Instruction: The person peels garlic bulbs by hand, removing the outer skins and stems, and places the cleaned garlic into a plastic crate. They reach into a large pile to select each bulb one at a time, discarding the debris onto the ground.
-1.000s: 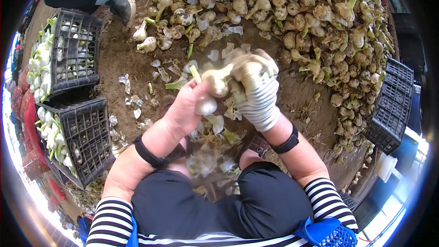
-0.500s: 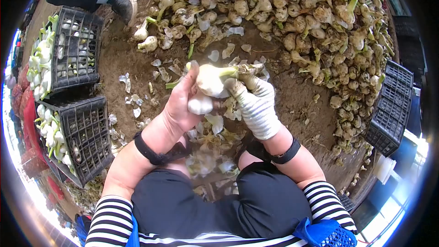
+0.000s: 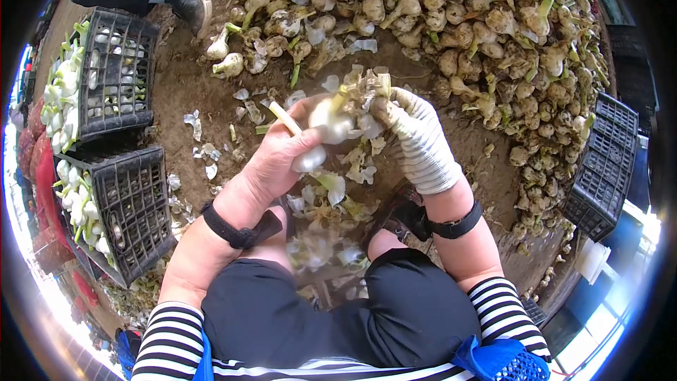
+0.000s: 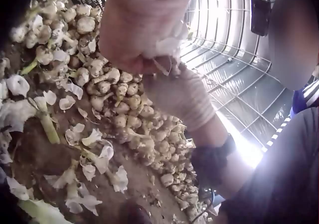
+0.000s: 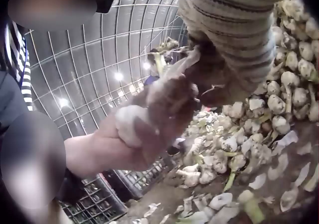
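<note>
My bare left hand (image 3: 271,159) holds two garlic bulbs. A clean white bulb (image 3: 309,159) with a cut pale stem sits low in the palm; it also shows as a white bulb (image 5: 132,125) in the right wrist view. The other garlic bulb (image 3: 330,121), blurred, is gripped by the fingers with its stem pointing up and right. My right hand (image 3: 427,147), in a soiled striped glove, pinches dry brown garlic skin (image 3: 368,90) beside that stem. Loose skin hangs between the hands. In the left wrist view, the left hand partly covers the gloved hand (image 4: 174,97).
A large heap of unpeeled garlic (image 3: 493,42) spreads ahead and right. Black crates (image 3: 116,74) of white garlic stand at left, and another black crate (image 3: 603,162) is at right. Skins (image 3: 335,187) litter the soil between the feet. Another person's shoe (image 3: 190,3) is at upper left.
The gloved hand has moved from the bulb's stem outward to the right, drawing brown skin away from it. The left hand has turned, so the lower bulb's stem now shows.
</note>
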`<state>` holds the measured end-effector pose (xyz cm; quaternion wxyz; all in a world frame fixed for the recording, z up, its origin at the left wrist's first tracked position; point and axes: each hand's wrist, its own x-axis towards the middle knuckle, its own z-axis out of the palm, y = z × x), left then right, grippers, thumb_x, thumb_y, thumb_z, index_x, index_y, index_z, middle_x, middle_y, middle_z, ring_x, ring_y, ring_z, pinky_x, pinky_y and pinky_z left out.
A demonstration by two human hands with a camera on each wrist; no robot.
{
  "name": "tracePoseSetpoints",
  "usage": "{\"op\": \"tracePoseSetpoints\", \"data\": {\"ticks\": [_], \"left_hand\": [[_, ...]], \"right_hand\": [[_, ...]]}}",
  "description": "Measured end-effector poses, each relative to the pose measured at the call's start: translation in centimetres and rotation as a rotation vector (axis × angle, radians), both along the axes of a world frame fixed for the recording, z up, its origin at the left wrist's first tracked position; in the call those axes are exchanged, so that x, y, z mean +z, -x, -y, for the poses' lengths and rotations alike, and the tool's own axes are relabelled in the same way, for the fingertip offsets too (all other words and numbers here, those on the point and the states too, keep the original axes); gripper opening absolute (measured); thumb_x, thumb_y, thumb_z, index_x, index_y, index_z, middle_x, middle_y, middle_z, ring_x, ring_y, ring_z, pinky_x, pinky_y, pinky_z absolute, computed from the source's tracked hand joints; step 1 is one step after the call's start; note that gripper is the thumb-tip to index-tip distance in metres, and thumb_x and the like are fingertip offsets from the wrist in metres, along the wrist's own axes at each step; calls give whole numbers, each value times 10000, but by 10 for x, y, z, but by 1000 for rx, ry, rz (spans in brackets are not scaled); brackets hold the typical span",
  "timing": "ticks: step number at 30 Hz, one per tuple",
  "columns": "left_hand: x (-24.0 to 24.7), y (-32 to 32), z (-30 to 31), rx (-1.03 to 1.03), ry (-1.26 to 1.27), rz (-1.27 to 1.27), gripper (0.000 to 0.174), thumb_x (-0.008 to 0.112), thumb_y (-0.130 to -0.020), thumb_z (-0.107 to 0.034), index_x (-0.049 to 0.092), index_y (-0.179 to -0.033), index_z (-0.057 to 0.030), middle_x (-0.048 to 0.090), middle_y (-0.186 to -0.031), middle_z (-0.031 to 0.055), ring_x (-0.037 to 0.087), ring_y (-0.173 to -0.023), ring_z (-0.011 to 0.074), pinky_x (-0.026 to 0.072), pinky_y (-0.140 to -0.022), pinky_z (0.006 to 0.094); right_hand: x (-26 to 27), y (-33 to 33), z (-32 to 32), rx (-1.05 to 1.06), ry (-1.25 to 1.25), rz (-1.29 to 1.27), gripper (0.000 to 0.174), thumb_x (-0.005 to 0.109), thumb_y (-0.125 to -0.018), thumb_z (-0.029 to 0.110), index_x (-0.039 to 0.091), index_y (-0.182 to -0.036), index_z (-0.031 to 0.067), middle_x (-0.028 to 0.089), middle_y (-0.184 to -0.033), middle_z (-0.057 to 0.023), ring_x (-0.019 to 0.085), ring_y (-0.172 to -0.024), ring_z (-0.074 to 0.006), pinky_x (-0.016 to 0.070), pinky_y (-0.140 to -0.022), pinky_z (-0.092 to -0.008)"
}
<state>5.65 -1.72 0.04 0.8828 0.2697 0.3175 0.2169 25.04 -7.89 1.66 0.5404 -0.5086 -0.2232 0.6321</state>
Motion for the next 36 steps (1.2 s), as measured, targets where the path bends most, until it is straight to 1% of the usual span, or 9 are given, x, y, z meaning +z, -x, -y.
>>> {"op": "tracePoseSetpoints", "data": {"ticks": [5,8,9,12,17,20,27,32,36], "left_hand": [[-3,-1,1,13,3,70,644,682,-782,-231,365,-1309,-40,587,-1057,93,607,-805,167,525,-613,302],[-3,-4,3,54,3,2,636,698,-772,-250,393,-1287,-35,588,-1041,85,605,-815,162,522,-649,289],[0,-6,4,28,-50,-51,633,704,-769,-252,405,-1280,-31,586,-1051,83,603,-825,161,519,-670,284],[-1,-9,7,9,-135,-126,624,706,-771,-263,422,-1272,-22,587,-1062,77,600,-839,157,512,-690,272],[0,-2,2,-100,-88,-53,604,661,-811,-297,417,-1282,-8,597,-1058,77,601,-849,159,506,-695,266],[-1,-6,1,-48,55,53,592,585,-863,-334,381,-1317,-14,594,-1073,85,604,-846,147,509,-707,294],[12,-10,7,0,-64,-57,593,680,-801,-170,382,-1303,-64,566,-1078,22,558,-917,103,465,-687,210],[8,-5,9,17,50,186,608,697,-758,-122,381,-1275,-71,532,-1123,51,535,-978,140,473,-772,263],[4,-3,6,56,-81,129,603,704,-749,-111,375,-1254,-76,531,-1115,56,533,-979,139,471,-784,269]], "right_hand": [[-14,-31,-23,-452,29,25,443,601,-866,136,447,-1263,14,568,-1014,-62,604,-826,-137,522,-696,-258],[2,-12,-12,-95,-270,437,426,607,-804,49,468,-1206,33,531,-871,-57,559,-764,-121,473,-660,-240],[34,-2,-8,64,-73,380,363,652,-769,79,551,-1115,36,554,-781,-49,567,-733,-158,466,-641,-281],[4,8,-7,55,-359,998,97,681,-752,94,646,-821,36,587,-731,-101,554,-634,-219,439,-585,-297],[-4,1,-2,69,-269,808,123,654,-801,115,643,-885,27,612,-734,-64,556,-633,-153,444,-586,-271],[4,3,-1,-71,12,87,221,614,-872,168,592,-989,-19,612,-821,2,508,-729,-30,433,-619,-202],[10,14,3,-49,21,360,194,610,-871,171,608,-941,-11,607,-777,9,486,-706,-27,423,-620,-196],[-53,-28,-11,-376,88,-132,227,537,-904,222,565,-998,17,618,-891,-68,598,-713,-136,547,-639,-294],[-1,-4,-3,-67,-125,199,646,691,-797,221,338,-1295,12,599,-937,-59,578,-849,-148,495,-701,-275]]}}
